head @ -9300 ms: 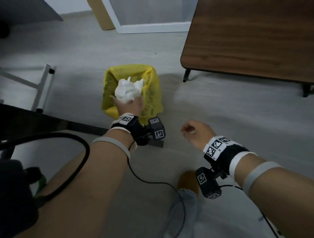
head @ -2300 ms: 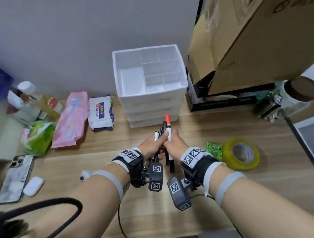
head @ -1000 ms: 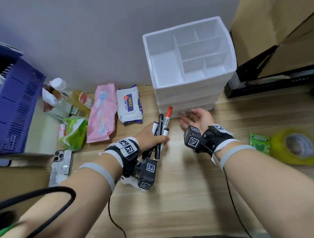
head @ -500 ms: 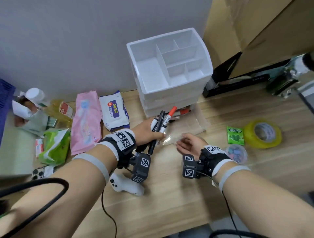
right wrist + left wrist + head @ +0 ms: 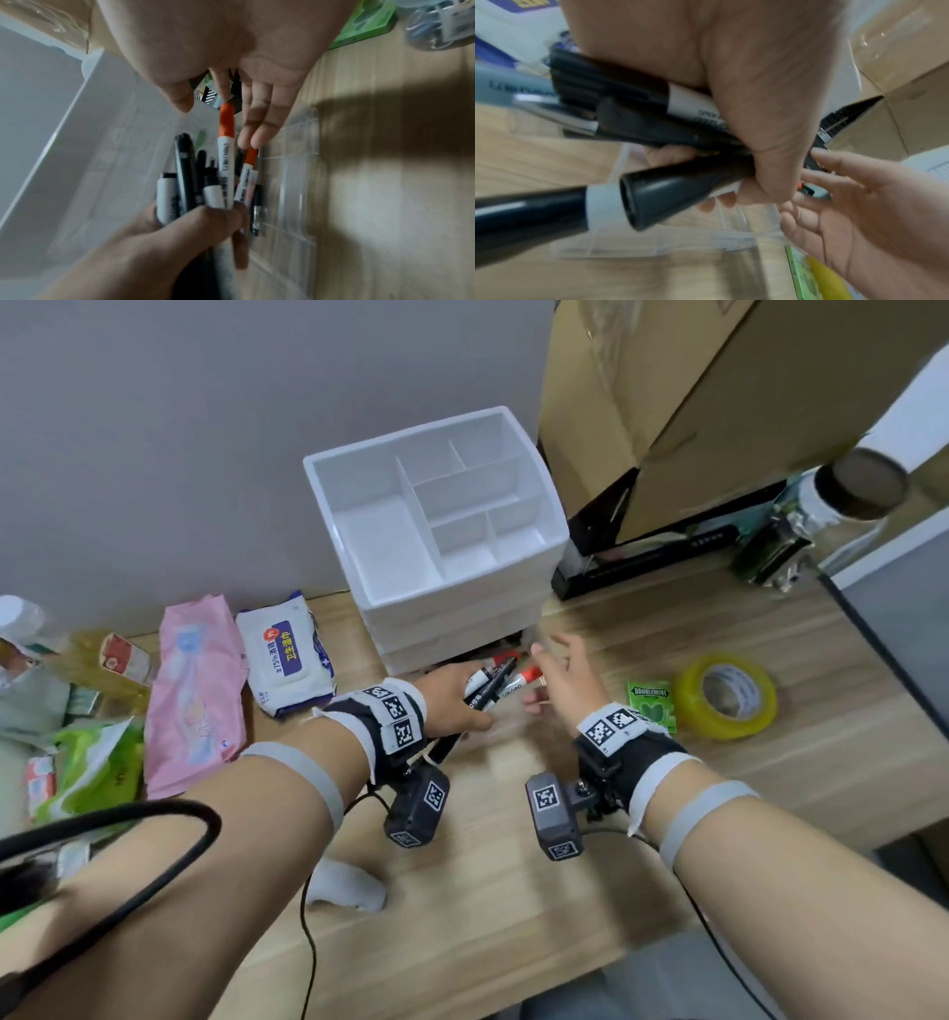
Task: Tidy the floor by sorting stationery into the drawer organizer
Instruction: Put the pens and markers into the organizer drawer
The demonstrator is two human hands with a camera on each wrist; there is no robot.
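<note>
Markers [image 5: 490, 684] in left hand [image 5: 452, 698] beside drawer organizer [image 5: 436, 531]

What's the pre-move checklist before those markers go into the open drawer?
1. Left hand grips the marker bundle firmly: ok.
2. Right hand free to help: ok, fingers straight, holding nothing.
3. Clear drawer pulled out from the white organizer: ok.
4. Bundle is over the drawer: ok, tips are above it in the right wrist view.
5. Room in the drawer: cannot tell; at least one pen already lies inside.
6. All caps on: cannot tell, views blurred.
</note>
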